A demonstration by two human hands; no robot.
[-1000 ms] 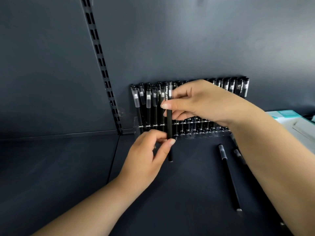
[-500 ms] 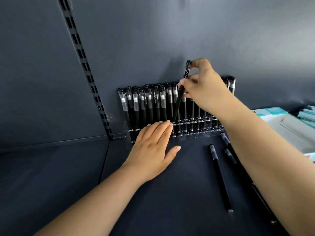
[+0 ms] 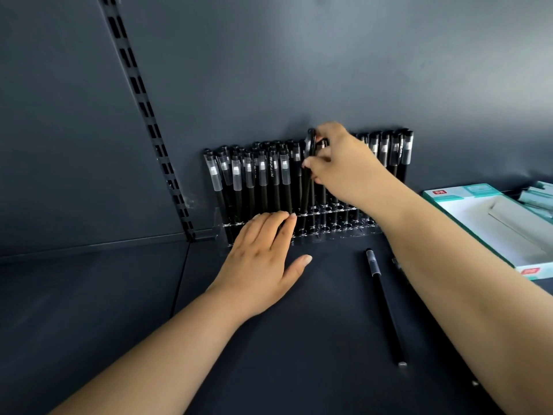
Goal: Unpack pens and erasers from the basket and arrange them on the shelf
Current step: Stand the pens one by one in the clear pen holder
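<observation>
Nearest, at the lower right of the frame, a long black pen with a clear cap (image 3: pixel 384 304) lies loose on the dark matte shelf (image 3: pixel 299 339), with another mostly hidden by the right forearm; these are probably next to go in. At centre, the left hand (image 3: pixel 263 262) lies flat, its grip spread and holding nothing, fingertips (image 3: pixel 279 218) against the front rail of the clear acrylic pen rack (image 3: pixel 329 227); a second ago it pinched the lower end of a pen with the right hand, so it has let go and now steadies the rack. Beyond, centre right, the right hand (image 3: pixel 338 166) pinches the slim black pen (image 3: pixel 308 175) near its top. Half a second ago this pen leaned clearly; now it stands almost upright with its tip at the rack's holes, so seating looks nearly done. At right sits a teal and white cardboard box (image 3: pixel 466 205). No basket shows.
</observation>
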